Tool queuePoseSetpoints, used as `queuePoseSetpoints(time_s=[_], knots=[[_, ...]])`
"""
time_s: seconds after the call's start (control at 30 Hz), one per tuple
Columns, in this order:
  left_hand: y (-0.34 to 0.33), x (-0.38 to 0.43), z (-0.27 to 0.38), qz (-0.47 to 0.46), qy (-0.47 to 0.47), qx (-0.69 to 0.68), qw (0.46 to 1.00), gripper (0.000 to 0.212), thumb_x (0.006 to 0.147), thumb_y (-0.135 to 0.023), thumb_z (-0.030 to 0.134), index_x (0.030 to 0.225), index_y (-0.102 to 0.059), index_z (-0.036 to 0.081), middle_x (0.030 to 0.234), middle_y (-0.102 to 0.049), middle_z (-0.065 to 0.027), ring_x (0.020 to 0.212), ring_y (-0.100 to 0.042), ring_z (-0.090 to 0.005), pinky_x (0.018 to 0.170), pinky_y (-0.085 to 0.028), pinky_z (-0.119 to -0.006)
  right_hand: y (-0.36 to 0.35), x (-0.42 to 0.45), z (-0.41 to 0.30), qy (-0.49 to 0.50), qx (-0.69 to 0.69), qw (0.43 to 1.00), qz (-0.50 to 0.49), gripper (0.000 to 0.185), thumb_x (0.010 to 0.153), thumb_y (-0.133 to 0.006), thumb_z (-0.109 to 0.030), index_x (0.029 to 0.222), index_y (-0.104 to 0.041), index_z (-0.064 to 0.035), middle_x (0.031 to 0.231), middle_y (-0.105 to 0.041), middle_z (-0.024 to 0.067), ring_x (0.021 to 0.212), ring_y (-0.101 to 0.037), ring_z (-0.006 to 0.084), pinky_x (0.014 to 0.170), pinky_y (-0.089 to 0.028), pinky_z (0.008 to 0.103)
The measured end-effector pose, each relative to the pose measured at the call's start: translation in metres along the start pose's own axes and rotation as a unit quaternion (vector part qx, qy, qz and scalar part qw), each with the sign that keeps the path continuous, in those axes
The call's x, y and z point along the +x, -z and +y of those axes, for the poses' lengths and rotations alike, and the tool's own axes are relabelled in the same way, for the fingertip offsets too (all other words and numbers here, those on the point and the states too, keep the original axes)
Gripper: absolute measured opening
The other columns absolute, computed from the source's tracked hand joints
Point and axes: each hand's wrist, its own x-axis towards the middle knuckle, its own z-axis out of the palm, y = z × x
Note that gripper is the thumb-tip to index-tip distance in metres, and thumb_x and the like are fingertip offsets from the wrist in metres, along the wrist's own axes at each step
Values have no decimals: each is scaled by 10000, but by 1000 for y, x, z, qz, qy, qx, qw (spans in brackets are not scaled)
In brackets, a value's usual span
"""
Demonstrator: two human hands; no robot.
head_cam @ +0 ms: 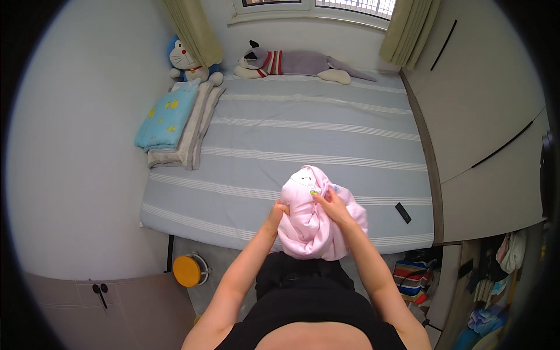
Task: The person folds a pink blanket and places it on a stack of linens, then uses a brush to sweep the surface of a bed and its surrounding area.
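A bunched pink cloth item [308, 229], perhaps a garment or a blanket, hangs in front of me over the near edge of the bed. It carries a white cartoon face with small green and blue details. At its left side my left hand [278, 213] grips the fabric, the fingers partly hidden by folds. My right hand [334, 205] is on the upper right of the bundle, thumb and fingers pinching a fold. Beneath and beyond lies a bed [271, 135] with a blue-grey sheet striped in white.
A black remote control [403, 213] lies on the bed at right. Folded blankets [168, 120] are stacked at left, near a blue plush toy [186, 59]. A long plush dog [297, 63] lies along the far edge. A yellow round stool [187, 271] and a striped bag [411, 278] stand on the floor.
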Motion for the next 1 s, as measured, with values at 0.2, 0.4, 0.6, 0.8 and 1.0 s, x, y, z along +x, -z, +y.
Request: queuePoseSetpoints(time_s=[0.2, 0.4, 0.6, 0.8, 1.0], knots=[[-20, -14, -5, -44, 63, -57, 995, 436, 480, -430, 0, 897, -547, -51, 858, -586, -141, 762, -580, -249, 663, -483, -306, 2, 29, 69, -244, 319, 911, -93, 453, 745, -603, -274, 1103, -499, -17, 997, -586, 107, 918, -561, 205, 816, -447, 325], [53, -15, 0, 138, -37, 381, 914, 442, 538, -461, 7, 974, -523, -31, 938, -560, -148, 837, -556, -275, 733, -460, -327, 3, 25, 30, -254, 331, 907, -56, 395, 685, -612, -261, 992, -556, -19, 947, -596, 102, 818, -584, 223, 752, -466, 345], [-6, -19, 23, 64, -324, 601, 728, 467, 664, -587, 170, 1098, -483, 34, 1105, -477, -167, 1031, -447, -325, 887, -364, -366, -10, 17, 7, -214, 278, 934, -63, 444, 721, -610, -266, 1072, -516, -12, 1000, -559, 102, 899, -540, 202, 765, -434, 315], [-16, -11, 32, -67, -122, 485, 863, 412, 676, -692, 186, 1034, -574, 20, 916, -619, -101, 849, -578, -180, 760, -445, -286, -7, 10, -5, -86, 243, 956, -141, 362, 758, -612, -217, 1051, -535, -17, 986, -571, 69, 870, -546, 150, 756, -440, 294], [8, -26, 64, -108, 20, 154, 982, 297, 784, -615, 242, 955, -596, 0, 903, -611, -70, 799, -576, -125, 706, -473, -259, 50, 21, 14, -109, 209, 969, -70, 236, 757, -628, -180, 915, -611, -6, 826, -614, 42, 720, -567, 108, 649, -458, 244]])
